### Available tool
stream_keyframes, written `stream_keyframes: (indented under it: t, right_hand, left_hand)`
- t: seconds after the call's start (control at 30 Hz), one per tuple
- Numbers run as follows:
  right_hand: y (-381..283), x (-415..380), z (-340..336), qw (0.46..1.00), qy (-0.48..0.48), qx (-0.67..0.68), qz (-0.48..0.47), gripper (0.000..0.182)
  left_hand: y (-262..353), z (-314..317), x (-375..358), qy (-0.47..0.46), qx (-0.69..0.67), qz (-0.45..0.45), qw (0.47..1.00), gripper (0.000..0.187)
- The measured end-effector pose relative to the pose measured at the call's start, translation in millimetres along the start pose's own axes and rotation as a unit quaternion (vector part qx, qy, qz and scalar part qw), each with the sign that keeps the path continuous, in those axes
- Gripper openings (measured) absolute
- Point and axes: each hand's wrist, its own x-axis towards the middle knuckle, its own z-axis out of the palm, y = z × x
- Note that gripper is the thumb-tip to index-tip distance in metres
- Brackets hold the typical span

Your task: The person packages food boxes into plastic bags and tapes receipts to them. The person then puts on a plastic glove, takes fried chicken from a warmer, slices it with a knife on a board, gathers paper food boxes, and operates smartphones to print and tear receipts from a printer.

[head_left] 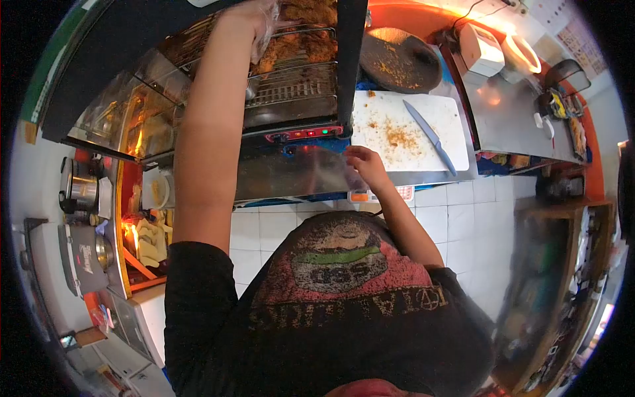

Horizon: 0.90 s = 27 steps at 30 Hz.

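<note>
My left hand (258,23), in a clear plastic glove, reaches into the lit food warmer (291,127). Its fingers are spread beside breaded fried pieces (284,51) on the wire rack (291,86), and part of the hand lies at the picture's top edge. Bare and loosely curled, my right hand (367,167) hovers by the counter's front edge, with its fingers a little apart. Close by, a white cutting board (433,116) carries crumbs and a blue-handled knife (430,135). Behind the board sits a dark round pan (403,63) with crumbs in it.
On the right, a steel counter (509,126) holds a white box-shaped appliance (481,49). A wooden shelf cabinet (549,278) stands at the lower right. To the left, the warmer's glass panel (119,112) sticks out above a metal pot (83,185). White tiles (463,212) cover the floor.
</note>
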Motion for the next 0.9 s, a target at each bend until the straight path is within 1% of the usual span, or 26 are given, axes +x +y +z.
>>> stream_keyframes:
  t: [0.13, 0.33, 0.37, 0.4, 0.53, 0.6, 0.63, 0.7, 0.77, 0.83, 0.87, 0.9]
  right_hand:
    - [7, 1, -8, 0.999, -0.033, 0.003, -0.017, 0.036]
    - [-8, -14, -25, 0.998, -0.033, 0.044, 0.024, 0.034]
    - [-15, -18, -29, 0.998, -0.018, 0.038, 0.049, 0.035]
    - [-17, -21, -32, 0.997, -0.003, 0.033, 0.075, 0.036]
    - [2, -24, -47, 0.994, -0.008, 0.052, 0.094, 0.036]
    - [14, -26, -55, 0.990, 0.003, 0.113, 0.086, 0.032]
    - [18, -26, -63, 0.990, 0.004, 0.113, 0.086, 0.032]
    - [23, -27, -80, 0.988, 0.033, 0.131, 0.080, 0.032]
    - [7, -37, -98, 0.981, 0.077, 0.146, 0.098, 0.031]
    - [15, -41, -120, 0.981, 0.120, 0.128, 0.079, 0.031]
    - [23, -46, -131, 0.980, 0.130, 0.127, 0.081, 0.031]
    - [32, -47, -143, 0.975, 0.162, 0.128, 0.086, 0.032]
  left_hand:
    - [-3, 6, -6, 0.014, -0.021, 0.000, 1.000, 0.033]
    - [2, 2, -31, 0.029, -0.039, 0.023, 0.999, 0.033]
    - [5, -1, -39, 0.027, -0.037, 0.033, 0.998, 0.033]
    - [8, -5, -50, 0.024, -0.033, 0.044, 0.998, 0.032]
    - [13, -25, -102, -0.005, -0.013, 0.078, 0.997, 0.031]
    - [18, -28, -133, 0.059, -0.041, 0.094, 0.993, 0.036]
    - [20, -27, -148, 0.059, -0.040, 0.093, 0.993, 0.036]
    - [20, -24, -178, 0.120, -0.043, 0.059, 0.990, 0.037]
    - [-2, -53, -203, 0.071, -0.013, 0.093, 0.993, 0.039]
    - [-26, -63, -218, 0.031, -0.019, -0.022, 0.999, 0.041]
    - [-43, -57, -232, 0.015, -0.010, -0.089, 0.996, 0.041]
    - [-64, -47, -240, 0.001, -0.001, -0.152, 0.988, 0.042]
